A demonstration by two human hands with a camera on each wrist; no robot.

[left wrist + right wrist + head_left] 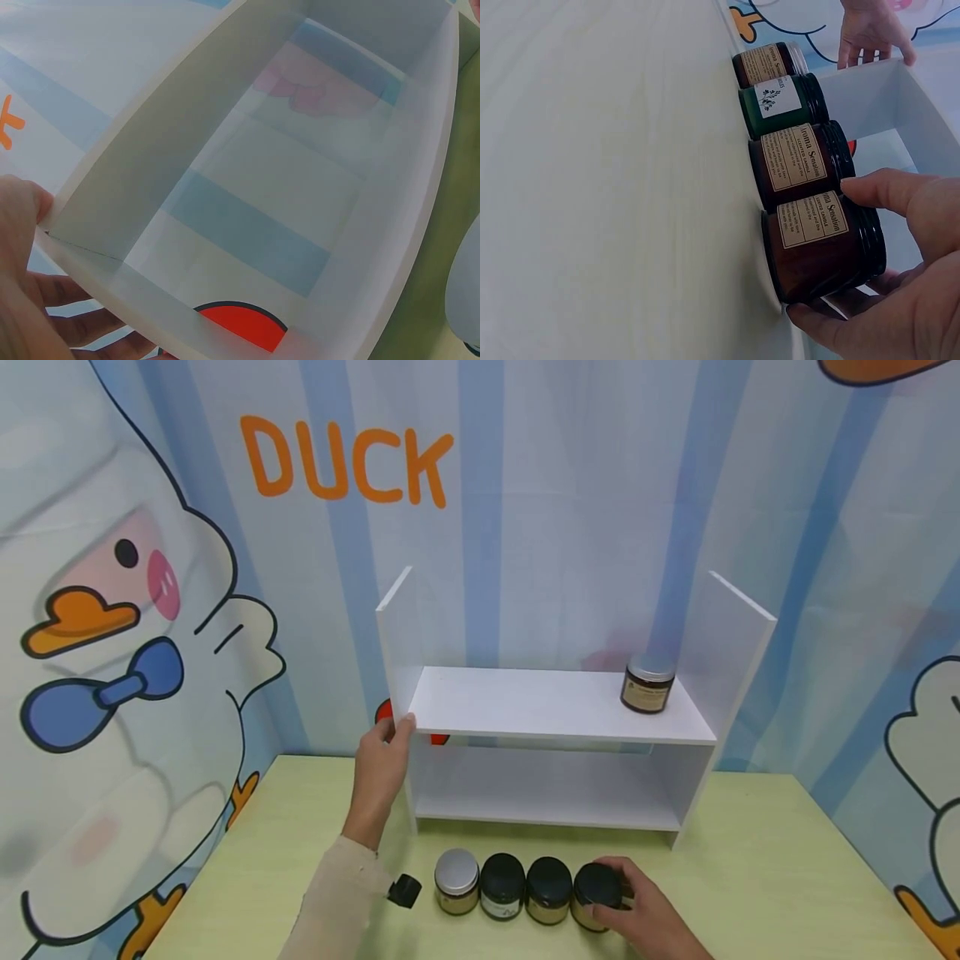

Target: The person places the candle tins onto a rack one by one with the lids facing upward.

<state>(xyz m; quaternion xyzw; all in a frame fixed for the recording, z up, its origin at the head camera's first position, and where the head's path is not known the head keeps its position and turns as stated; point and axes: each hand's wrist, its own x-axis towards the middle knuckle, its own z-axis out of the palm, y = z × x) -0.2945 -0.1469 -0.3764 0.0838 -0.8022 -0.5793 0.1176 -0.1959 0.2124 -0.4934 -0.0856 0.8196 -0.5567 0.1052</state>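
Note:
A white two-tier shelf (562, 739) stands on the table. My left hand (382, 760) grips the edge of its left side panel, thumb on the inner side and fingers (82, 326) outside. In front of the shelf is a row of candle jars. My right hand (637, 902) holds the rightmost one, a brown scented candle jar (817, 255) with a black lid, between thumb and fingers; it stands upright. Beside it are another brown candle jar (799, 165), a green candle jar (780, 105) and a silver-lidded candle jar (457, 881).
One more silver-lidded candle jar (647, 687) stands at the right end of the shelf's upper board. A small black block (405, 891) is at the left sleeve. Behind the pale yellow-green table (300, 827) hangs a duck-print curtain (570, 510).

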